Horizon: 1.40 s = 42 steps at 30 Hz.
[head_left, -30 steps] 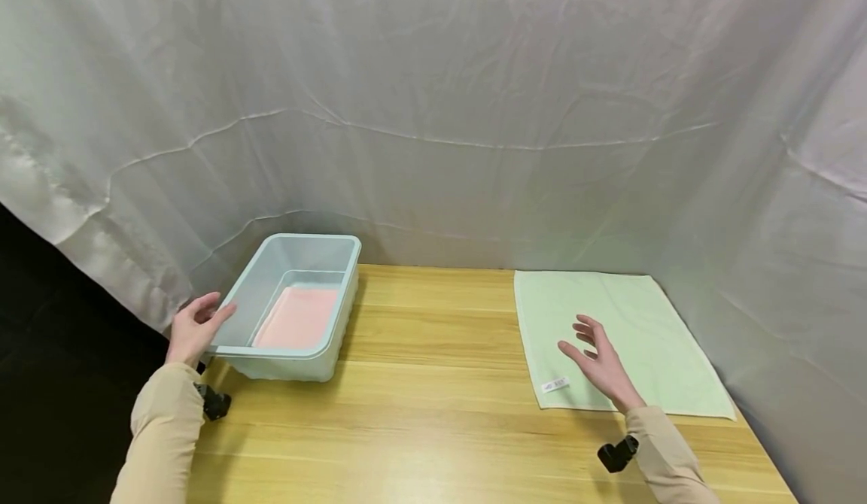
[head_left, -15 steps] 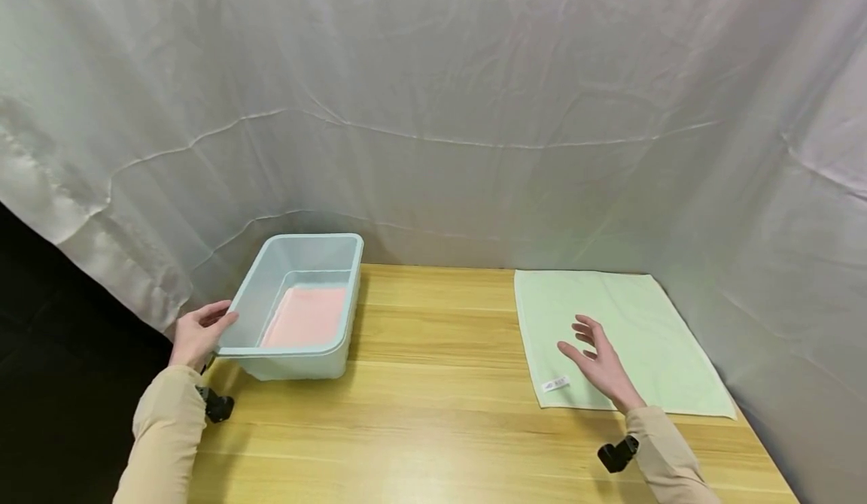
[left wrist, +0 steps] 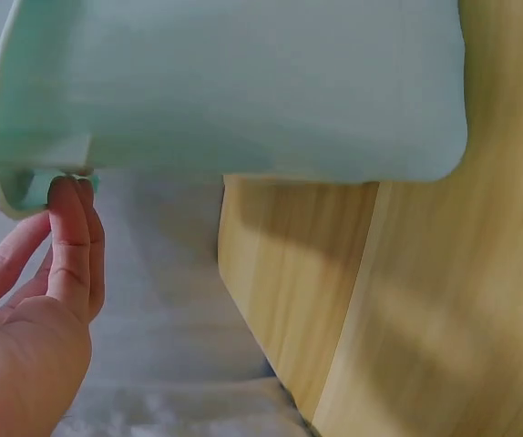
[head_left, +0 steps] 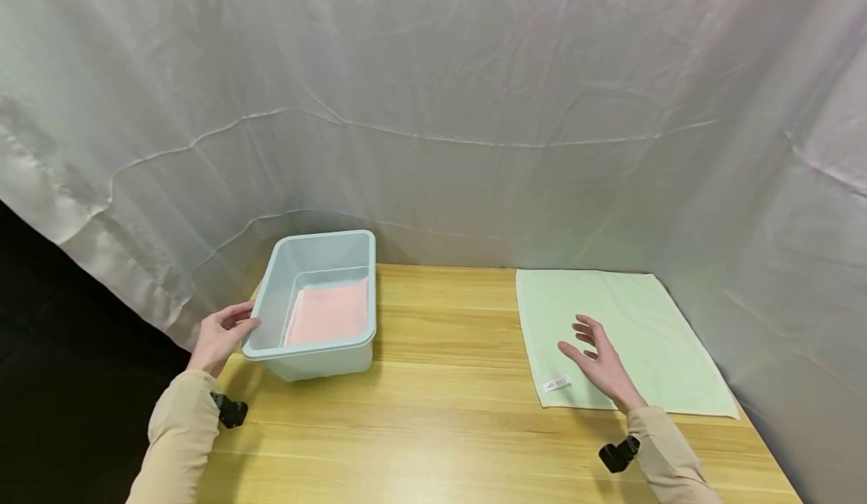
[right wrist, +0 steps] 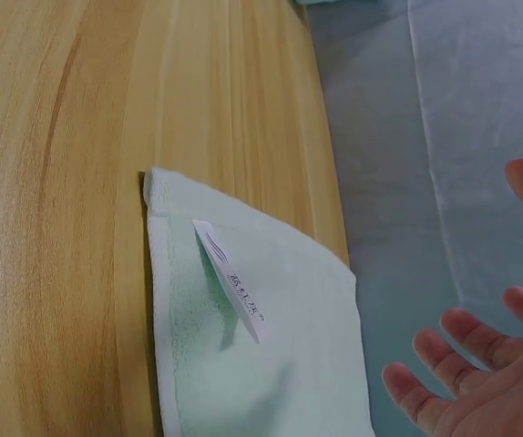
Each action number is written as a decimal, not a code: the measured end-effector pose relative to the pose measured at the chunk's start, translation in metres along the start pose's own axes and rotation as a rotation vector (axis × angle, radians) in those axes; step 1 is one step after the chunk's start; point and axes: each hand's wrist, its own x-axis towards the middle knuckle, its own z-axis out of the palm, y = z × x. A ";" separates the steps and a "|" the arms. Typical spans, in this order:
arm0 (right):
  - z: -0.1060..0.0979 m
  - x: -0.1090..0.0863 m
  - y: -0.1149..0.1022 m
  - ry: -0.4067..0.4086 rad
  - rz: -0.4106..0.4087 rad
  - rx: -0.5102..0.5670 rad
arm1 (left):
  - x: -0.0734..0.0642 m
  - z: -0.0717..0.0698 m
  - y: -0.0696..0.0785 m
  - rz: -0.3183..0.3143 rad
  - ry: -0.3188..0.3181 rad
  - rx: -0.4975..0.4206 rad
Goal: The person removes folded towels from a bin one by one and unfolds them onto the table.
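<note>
A light blue plastic basin [head_left: 318,357], rectangular, stands at the left of the table with a folded pink towel [head_left: 328,312] lying on its floor. My left hand [head_left: 220,335] grips the basin's rim at the near left corner. In the left wrist view the fingers [left wrist: 68,241] curl up under the rim from outside, and the thumb is mostly hidden. On the right a pale green towel [head_left: 650,346] lies spread flat, a white label [head_left: 557,384] at its near left corner. Over that towel my right hand [head_left: 599,365] hovers with spread, relaxed fingers, holding nothing.
The wooden table [head_left: 447,384] stretches between basin and green towel. Grey curtain fabric [head_left: 460,135] hangs along the back and both sides. A black area [head_left: 61,384] lies left of the table. Each wrist carries a small black camera [head_left: 232,411].
The basin has slid to the right and turned slightly, with the pink towel inside. My left hand has moved right along with it. My right hand and the green towel stay put.
</note>
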 end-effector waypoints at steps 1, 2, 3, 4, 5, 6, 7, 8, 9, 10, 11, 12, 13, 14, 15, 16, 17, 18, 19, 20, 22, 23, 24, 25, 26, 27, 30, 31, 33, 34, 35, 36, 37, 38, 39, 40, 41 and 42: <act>0.000 0.000 0.000 0.001 -0.001 0.001 | 0.000 0.002 0.000 0.001 -0.005 -0.017; 0.000 0.000 0.000 0.001 -0.003 0.001 | -0.001 0.005 0.001 0.002 -0.011 -0.035; 0.000 0.000 -0.001 0.001 -0.003 0.001 | -0.001 0.007 0.002 0.004 -0.015 -0.042; 0.000 0.000 -0.001 0.002 -0.005 0.000 | -0.002 0.010 0.002 0.001 -0.018 -0.052; 0.000 0.000 -0.001 0.002 -0.006 -0.001 | -0.002 0.012 0.004 0.005 -0.021 -0.062; 0.001 0.000 -0.001 0.002 -0.007 -0.003 | -0.003 0.015 0.005 0.006 -0.023 -0.068; 0.001 0.000 -0.002 0.000 -0.007 -0.005 | -0.004 0.017 0.006 0.009 -0.027 -0.074; 0.001 0.000 -0.003 0.000 -0.007 -0.005 | -0.005 0.020 0.006 0.013 -0.033 -0.078; 0.002 0.000 -0.003 0.000 -0.008 -0.003 | -0.005 0.022 0.007 0.016 -0.040 -0.078; 0.002 0.000 -0.004 0.002 -0.009 -0.001 | -0.006 0.025 0.008 0.015 -0.048 -0.083; 0.002 0.000 -0.005 0.001 -0.011 -0.001 | -0.006 0.027 0.009 0.017 -0.060 -0.078; 0.003 0.000 -0.006 0.000 -0.013 -0.002 | -0.007 0.030 0.010 0.013 -0.071 -0.073; 0.003 0.001 -0.007 -0.001 -0.017 -0.003 | -0.008 0.032 0.011 0.012 -0.080 -0.067; 0.003 0.001 -0.007 -0.001 -0.021 -0.004 | -0.009 0.035 0.012 0.010 -0.089 -0.057; 0.004 0.000 -0.009 -0.002 -0.025 -0.008 | -0.009 0.037 0.013 0.007 -0.095 -0.047; 0.004 0.000 -0.010 -0.004 -0.031 -0.012 | -0.010 0.040 0.014 0.002 -0.102 -0.034; 0.004 0.000 -0.011 -0.007 -0.036 -0.016 | -0.011 0.043 0.016 -0.004 -0.109 -0.022; 0.005 0.000 -0.013 -0.009 -0.042 -0.019 | -0.012 0.045 0.017 -0.008 -0.116 -0.016; 0.005 0.000 -0.015 -0.010 -0.048 -0.022 | -0.013 0.048 0.018 -0.014 -0.123 -0.016; 0.006 0.000 -0.017 -0.011 -0.055 -0.025 | -0.014 0.051 0.020 -0.020 -0.131 -0.014; 0.007 0.001 -0.020 -0.015 -0.069 -0.032 | -0.016 0.057 0.022 -0.031 -0.150 -0.017; 0.008 0.001 -0.022 -0.017 -0.076 -0.040 | -0.017 0.060 0.024 -0.033 -0.158 -0.022; 0.009 0.002 -0.024 -0.019 -0.083 -0.048 | -0.019 0.063 0.026 -0.035 -0.166 -0.024; 0.010 0.003 -0.026 -0.020 -0.091 -0.057 | -0.020 0.065 0.027 -0.038 -0.174 -0.026; 0.011 0.004 -0.029 -0.021 -0.100 -0.068 | -0.021 0.068 0.029 -0.038 -0.183 -0.025; 0.012 0.004 -0.031 -0.021 -0.109 -0.080 | -0.022 0.071 0.030 -0.038 -0.191 -0.024; 0.016 0.007 -0.039 -0.020 -0.142 -0.113 | -0.026 0.078 0.034 -0.034 -0.206 -0.018; 0.017 0.008 -0.042 -0.020 -0.153 -0.123 | -0.028 0.081 0.035 -0.030 -0.209 -0.017; 0.019 0.010 -0.048 -0.023 -0.175 -0.144 | -0.030 0.085 0.036 -0.025 -0.208 -0.015; 0.020 0.010 -0.051 -0.029 -0.183 -0.157 | -0.031 0.088 0.036 -0.023 -0.209 -0.013; 0.022 0.010 -0.054 -0.034 -0.189 -0.170 | -0.032 0.090 0.037 -0.023 -0.208 -0.014; 0.023 0.011 -0.058 -0.041 -0.196 -0.181 | -0.033 0.092 0.037 -0.026 -0.209 -0.016; 0.024 0.011 -0.062 -0.048 -0.200 -0.189 | -0.034 0.095 0.037 -0.026 -0.209 -0.022; 0.025 0.012 -0.066 -0.059 -0.206 -0.197 | -0.035 0.097 0.038 -0.025 -0.211 -0.024; 0.027 0.012 -0.070 -0.069 -0.212 -0.204 | -0.037 0.099 0.038 -0.029 -0.210 -0.029; 0.028 0.013 -0.073 -0.078 -0.216 -0.211 | -0.038 0.101 0.038 -0.026 -0.213 -0.033; 0.029 0.014 -0.077 -0.086 -0.223 -0.214 | -0.039 0.104 0.039 -0.027 -0.210 -0.038; 0.031 0.015 -0.081 -0.094 -0.232 -0.218 | -0.040 0.106 0.039 -0.026 -0.211 -0.042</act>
